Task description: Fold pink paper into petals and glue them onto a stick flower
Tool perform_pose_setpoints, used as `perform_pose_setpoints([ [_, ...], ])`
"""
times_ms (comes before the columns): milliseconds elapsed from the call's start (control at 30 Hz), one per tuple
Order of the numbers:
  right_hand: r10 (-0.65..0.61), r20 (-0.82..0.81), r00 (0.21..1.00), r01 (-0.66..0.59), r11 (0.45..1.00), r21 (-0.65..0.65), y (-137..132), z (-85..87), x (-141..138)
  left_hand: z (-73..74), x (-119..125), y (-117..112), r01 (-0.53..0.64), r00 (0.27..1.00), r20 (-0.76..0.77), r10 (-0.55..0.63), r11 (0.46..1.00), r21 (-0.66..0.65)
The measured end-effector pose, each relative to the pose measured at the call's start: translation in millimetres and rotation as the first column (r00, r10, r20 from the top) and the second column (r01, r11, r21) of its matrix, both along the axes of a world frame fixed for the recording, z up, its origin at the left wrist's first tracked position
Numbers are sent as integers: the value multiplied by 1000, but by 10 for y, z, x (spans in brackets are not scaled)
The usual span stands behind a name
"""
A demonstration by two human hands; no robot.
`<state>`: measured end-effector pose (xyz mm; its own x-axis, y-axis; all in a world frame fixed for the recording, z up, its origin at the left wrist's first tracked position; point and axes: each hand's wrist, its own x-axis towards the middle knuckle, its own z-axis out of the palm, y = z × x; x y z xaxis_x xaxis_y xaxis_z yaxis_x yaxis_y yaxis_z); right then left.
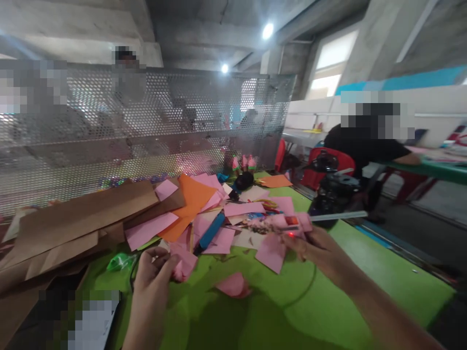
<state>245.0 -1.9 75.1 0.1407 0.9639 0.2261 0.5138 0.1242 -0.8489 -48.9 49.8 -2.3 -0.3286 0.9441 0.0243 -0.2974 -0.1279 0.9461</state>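
My left hand pinches a small folded pink paper piece between thumb and fingers. In my right hand is a pink hot glue gun, with a clear glue stick poking out of its back end and a red light glowing near my fingers. The gun's nozzle points left, over the paper scraps. A curled pink paper petal lies on the green table between my hands. Beyond my left hand rests a blue-handled tool, its exact kind unclear.
Brown cardboard sheets cover the left side. Orange paper and several pink sheets lie scattered mid-table. Small pink paper flowers stand at the back. A perforated metal screen rises behind. A person in black sits at right.
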Motion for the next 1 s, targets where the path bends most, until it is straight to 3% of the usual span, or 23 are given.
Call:
perform_pose_setpoints([
  [133, -133, 38, 990, 136, 988, -74, -169, 38, 492, 41, -6, -38, 28, 999, -22, -29, 999, -26],
  [267, -200, 11, 980, 198, 959, -202, -337, -98, 826, 57, 20, -71, 42, 998, -52, -44, 998, -42],
  [367, -173, -49, 984, 143, 921, -362, -410, -241, 858, 52, 50, -86, 36, 997, -73, -40, 998, -56],
  [467, -195, -38, 980, 161, 892, -422, -407, -367, 760, 65, 71, -101, 41, 997, -59, -45, 997, -66],
  [533, -179, 56, 982, 186, 893, -410, -381, -410, 708, 85, 71, -111, 49, 998, -37, -52, 996, -76],
  [600, -159, 280, 947, 253, 906, -340, -366, -405, 706, 105, 65, -121, 72, 997, -27, -74, 994, -88],
  [667, -198, 550, 811, 353, 916, -191, -379, -356, 732, 114, 58, -125, 105, 994, -25, -108, 991, -88],
  [733, -266, 702, 661, 390, 921, -18, -408, -287, 721, 109, 58, -121, 120, 992, -28, -123, 989, -81],
  [767, -280, 725, 629, 362, 931, 45, -418, -255, 680, 102, 60, -118, 122, 992, -30, -125, 989, -79],
  [833, -235, 716, 657, 232, 967, 104, -402, -216, 504, 86, 70, -109, 126, 991, -36, -128, 990, -69],
  [900, -74, 682, 728, 48, 997, 56, -322, -217, 218, 75, 80, -103, 138, 989, -49, -140, 989, -52],
  [1000, 148, 604, 783, -160, 987, -36, -123, -286, -266, 73, 86, -97, 146, 986, -71, -148, 989, -26],
])
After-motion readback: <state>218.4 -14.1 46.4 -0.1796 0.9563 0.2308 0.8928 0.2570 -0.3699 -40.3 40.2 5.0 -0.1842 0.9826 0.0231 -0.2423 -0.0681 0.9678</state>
